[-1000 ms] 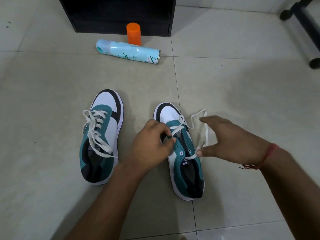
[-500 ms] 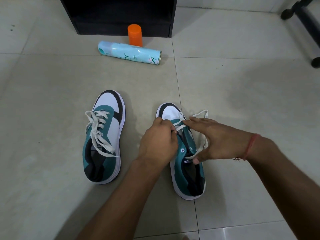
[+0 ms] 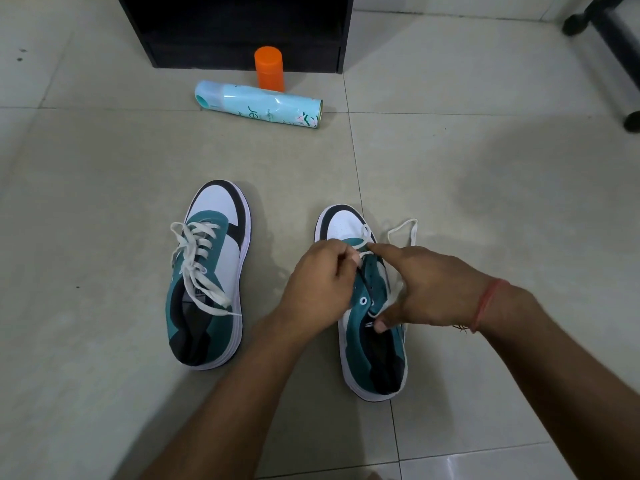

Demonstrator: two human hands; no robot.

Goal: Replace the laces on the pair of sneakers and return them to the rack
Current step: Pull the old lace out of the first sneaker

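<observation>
Pale floor tiles (image 3: 104, 202) run under everything we are working on, and nearest us, at about five o'clock from the middle of the view, lies the right-hand sneaker (image 3: 375, 344), heel toward us and toe away, only its lowest eyelets threaded. Over its tongue our left hand (image 3: 318, 289) is curled with the fingertips pressed together, pinching the white lace (image 3: 365, 252) where it crosses the throat; our right hand (image 3: 426, 289) is half spread, forefinger laid along that same crossing and thumb pressed down by the upper eyelets, steadying the shoe. We judge the lace to be flat, soft and limp, so it will flop and twist unless we take it close to the stiff tip, which we cannot make out here; the free loop (image 3: 403, 230) trails on the tile just beyond the toe at one o'clock. At eight o'clock, well apart from it, the left-hand sneaker (image 3: 207, 282) sits fully laced, its ends loose. Both shoes look light, with firm soles and padded collars, so we would lift each by the heel collar rather than by the laces. Farther off at twelve o'clock a pale blue spray can (image 3: 259, 105) lies on its side, an orange-capped bottle (image 3: 269, 69) stands just behind it, and beyond them is the dark rack (image 3: 235, 29), where the pair must end up.
</observation>
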